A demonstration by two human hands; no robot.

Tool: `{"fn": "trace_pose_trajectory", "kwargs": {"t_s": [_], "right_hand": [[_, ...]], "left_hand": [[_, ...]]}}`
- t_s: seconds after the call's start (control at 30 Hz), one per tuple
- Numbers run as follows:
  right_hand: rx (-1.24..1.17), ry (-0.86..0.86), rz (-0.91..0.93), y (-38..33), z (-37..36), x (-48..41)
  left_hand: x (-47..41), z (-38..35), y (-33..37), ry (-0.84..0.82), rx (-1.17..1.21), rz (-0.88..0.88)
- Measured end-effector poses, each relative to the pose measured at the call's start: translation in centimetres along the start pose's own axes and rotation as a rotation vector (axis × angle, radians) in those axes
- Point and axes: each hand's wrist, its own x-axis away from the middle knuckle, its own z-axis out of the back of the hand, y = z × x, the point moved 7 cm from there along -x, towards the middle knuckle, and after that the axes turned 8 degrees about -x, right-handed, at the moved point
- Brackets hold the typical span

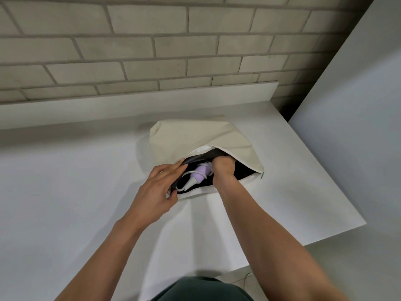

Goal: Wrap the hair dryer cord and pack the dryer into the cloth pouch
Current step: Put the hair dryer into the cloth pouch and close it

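Head view: left hand (156, 192) pinches the pouch (195, 135) rim, right hand (223, 170) grips the dryer (200, 173) inside it, brick wall (152, 46) behind.

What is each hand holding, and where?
The left hand holds the cloth pouch by the left end of its open mouth. The right hand is inside at the hair dryer; its fingers are hidden, so that grip cannot be told.

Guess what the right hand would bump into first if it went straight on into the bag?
Probably the dark lining deep inside the cloth pouch. The right hand is in its mouth, seemingly gripping the purple hair dryer beside it. Depth there is unclear.
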Motion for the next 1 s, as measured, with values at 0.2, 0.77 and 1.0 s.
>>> {"fn": "trace_pose_trajectory", "kwargs": {"t_s": [0.2, 0.77, 1.0], "right_hand": [[0.229, -0.016, 0.139, 0.1, 0.6, 0.6], [1.270, -0.563, 1.294, 1.5, 0.0, 6.7], [1.379, -0.527, 1.295, 1.5, -2.8, 6.0]], "left_hand": [[0.1, 0.4, -1.3, 0.031, 0.050, 0.084], [-0.5, 1.5, -1.0, 0.035, -0.034, 0.054], [1.0, -0.1, -1.1, -0.003, -0.043, 0.091]]}}
